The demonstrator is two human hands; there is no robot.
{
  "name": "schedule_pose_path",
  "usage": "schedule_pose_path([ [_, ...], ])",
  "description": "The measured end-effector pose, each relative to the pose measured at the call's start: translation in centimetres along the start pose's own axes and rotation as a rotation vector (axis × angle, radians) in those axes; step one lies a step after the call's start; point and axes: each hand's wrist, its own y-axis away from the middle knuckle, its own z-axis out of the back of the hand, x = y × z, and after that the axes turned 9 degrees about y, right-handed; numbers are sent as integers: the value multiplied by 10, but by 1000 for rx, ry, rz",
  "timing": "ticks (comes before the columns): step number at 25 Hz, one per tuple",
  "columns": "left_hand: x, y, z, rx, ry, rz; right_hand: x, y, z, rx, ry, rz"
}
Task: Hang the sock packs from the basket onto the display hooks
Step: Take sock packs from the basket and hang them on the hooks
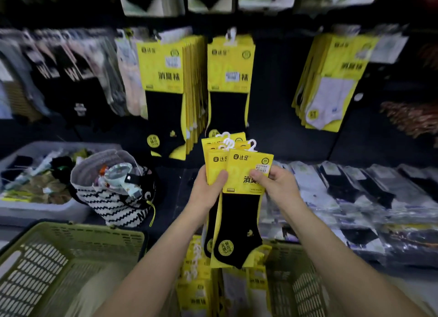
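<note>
Among the sock packs (214, 165) in hand, the front pack (246, 174) is displaying 达足 on its yellow header and 消臭 below. The hanging packs (163, 65) are showing 达足 and 消臭袜. Black socks (71, 76) at left are bearing a W.

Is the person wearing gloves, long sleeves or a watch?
No gloves. The left hand and right hand are bare, and no ring or watch shows. The left forearm and right forearm are bare too; no sleeve comes into view.
</note>
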Motion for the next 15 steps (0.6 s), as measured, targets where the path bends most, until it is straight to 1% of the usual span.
schedule_pose_path([
  [2,-22,-11,1,39,34,-43,21,-13,-2,-14,21,69],
  [4,-42,-21,0,48,44,-104,39,-23,-4,-65,71,136],
  [5,-50,-27,0,24,38,-134,46,-29,-5,-103,88,161],
  [8,-82,-47,4,-144,-34,-221,72,-48,-6,-209,35,208],
  [9,-96,-53,7,-176,-51,-256,85,-56,-5,-233,27,229],
  [12,-132,-64,18,-224,-86,-356,120,-78,-4,-288,73,279],
  [15,-157,-67,35,-244,-73,-488,148,-100,-7,-340,115,275],
])
